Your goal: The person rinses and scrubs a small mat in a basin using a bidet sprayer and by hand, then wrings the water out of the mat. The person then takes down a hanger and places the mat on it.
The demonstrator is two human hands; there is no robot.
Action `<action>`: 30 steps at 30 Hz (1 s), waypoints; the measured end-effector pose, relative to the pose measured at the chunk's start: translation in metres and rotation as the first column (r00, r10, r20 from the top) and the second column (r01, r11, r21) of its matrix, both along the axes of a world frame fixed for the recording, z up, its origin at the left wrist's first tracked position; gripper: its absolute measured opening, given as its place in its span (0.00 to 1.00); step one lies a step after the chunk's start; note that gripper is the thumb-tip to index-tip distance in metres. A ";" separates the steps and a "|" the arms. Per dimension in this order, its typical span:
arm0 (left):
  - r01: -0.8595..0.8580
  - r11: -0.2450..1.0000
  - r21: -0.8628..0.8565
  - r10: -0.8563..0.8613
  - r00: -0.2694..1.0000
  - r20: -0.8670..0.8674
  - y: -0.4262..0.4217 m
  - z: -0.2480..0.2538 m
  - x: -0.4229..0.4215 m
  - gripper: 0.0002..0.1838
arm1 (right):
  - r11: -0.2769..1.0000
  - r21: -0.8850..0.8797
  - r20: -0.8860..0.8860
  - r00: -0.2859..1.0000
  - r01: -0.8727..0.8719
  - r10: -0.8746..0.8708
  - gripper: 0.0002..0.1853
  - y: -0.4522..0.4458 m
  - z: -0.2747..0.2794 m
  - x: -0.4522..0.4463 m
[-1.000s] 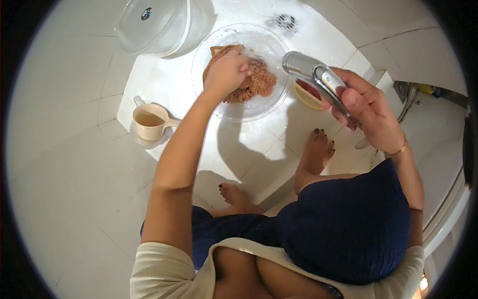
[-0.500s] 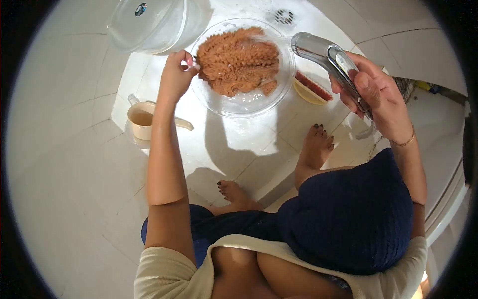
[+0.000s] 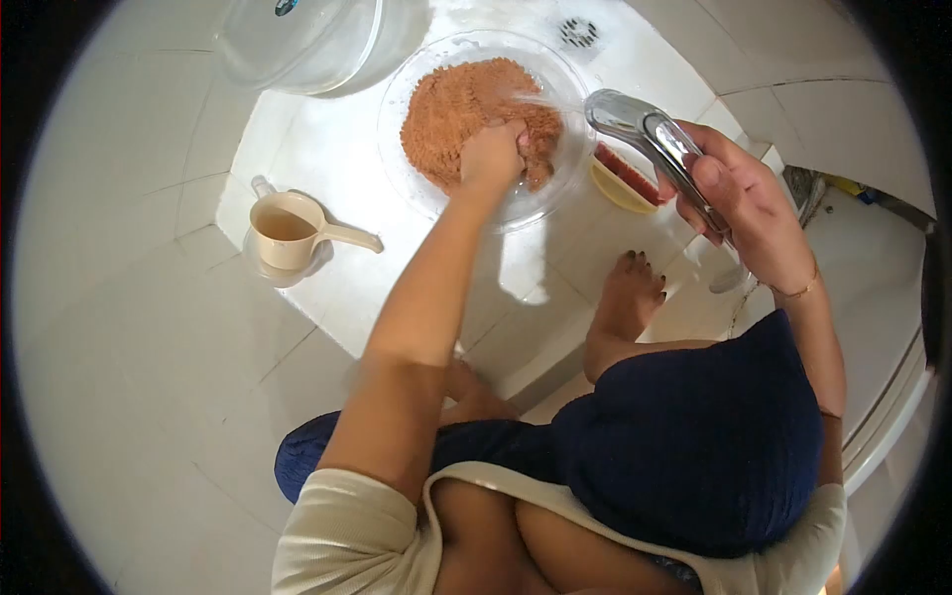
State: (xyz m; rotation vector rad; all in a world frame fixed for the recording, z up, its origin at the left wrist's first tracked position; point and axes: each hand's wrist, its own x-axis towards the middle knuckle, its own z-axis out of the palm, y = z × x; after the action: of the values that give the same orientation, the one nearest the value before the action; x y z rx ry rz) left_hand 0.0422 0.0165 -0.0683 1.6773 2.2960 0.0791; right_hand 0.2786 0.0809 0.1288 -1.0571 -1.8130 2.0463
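A brown shaggy mat (image 3: 446,109), wet and nubby, lies bunched in a round clear basin (image 3: 397,183) on the floor. My left hand (image 3: 493,154) is down on the mat near its lower right part, fingers curled into it; the fingertips are partly hidden. In my right hand (image 3: 744,198) is a chrome shower head (image 3: 640,119), held by its handle to the right of the basin. Water sprays leftward from it onto the mat.
A brush (image 3: 625,178) with reddish bristles and a yellowish body lies right of the basin. At the left stands a cream dipper (image 3: 288,233) with cloudy liquid. A clear tub (image 3: 297,45) is at the upper left, a floor drain (image 3: 578,33) at the top.
My left hand has moved right from the mat's left edge onto its lower middle. The mat looks more gathered. My right hand keeps the shower head in nearly the same place.
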 end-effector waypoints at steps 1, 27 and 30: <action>0.019 0.999 -0.025 -0.014 0.984 0.180 0.003 0.023 -0.007 0.10 | 1.000 0.000 -0.007 1.000 -0.001 0.001 0.30 0.002 0.000 0.000; 0.081 0.961 0.265 -0.043 0.989 -0.144 -0.019 0.004 -0.037 0.08 | 0.998 -0.040 -0.056 0.997 -0.052 0.049 0.26 -0.002 -0.004 0.008; -0.354 0.817 0.455 0.250 0.929 0.275 -0.025 0.025 -0.052 0.02 | 0.996 -0.049 -0.093 0.994 -0.069 0.065 0.26 0.000 -0.009 0.011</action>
State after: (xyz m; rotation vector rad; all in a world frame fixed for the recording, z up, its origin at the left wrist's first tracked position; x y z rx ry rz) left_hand -0.0098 -0.0085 -0.0428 1.3888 2.4935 0.9476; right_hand 0.2892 0.0805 0.1195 -0.9112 -1.7824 2.1544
